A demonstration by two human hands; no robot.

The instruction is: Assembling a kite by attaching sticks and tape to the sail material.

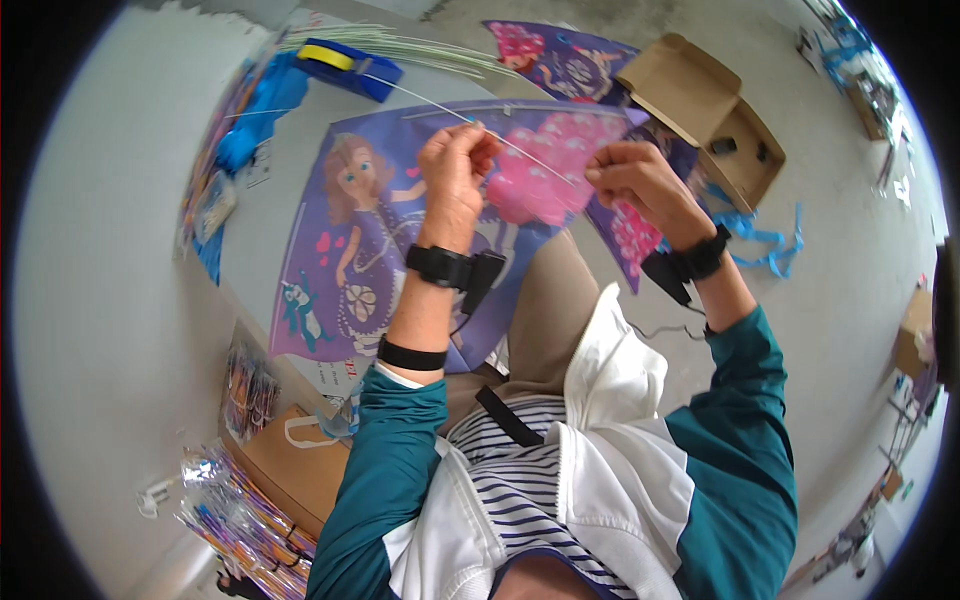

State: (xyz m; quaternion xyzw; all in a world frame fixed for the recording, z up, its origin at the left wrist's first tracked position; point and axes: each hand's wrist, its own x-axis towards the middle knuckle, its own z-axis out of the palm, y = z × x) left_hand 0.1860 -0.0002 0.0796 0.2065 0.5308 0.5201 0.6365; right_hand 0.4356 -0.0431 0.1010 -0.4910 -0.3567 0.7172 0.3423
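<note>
A thin white rod [538, 161] slants from the tape dispenser down toward my right hand. My left hand [455, 170] is closed in a pinch on this rod; a small blue bit shows at its fingertips. Thumb and fingers of my right hand [640, 182] are pressed together beside the rod's lower end, and whatever they grip is too small to make out. Below both hands a purple printed kite sheet [400, 225], with a red-haired figure and pink shapes, spreads over the table and partly over my lap. A pale strip [450, 112] runs along its far edge.
A blue tape dispenser [375, 80] with yellow tape stands at the far left, before a bundle of pale thin rods [420, 50]. An open cardboard box [690, 85] lies at the far right, blue ribbons [770, 245] beside it. Wrapped colourful packs [235, 510] lie at lower left.
</note>
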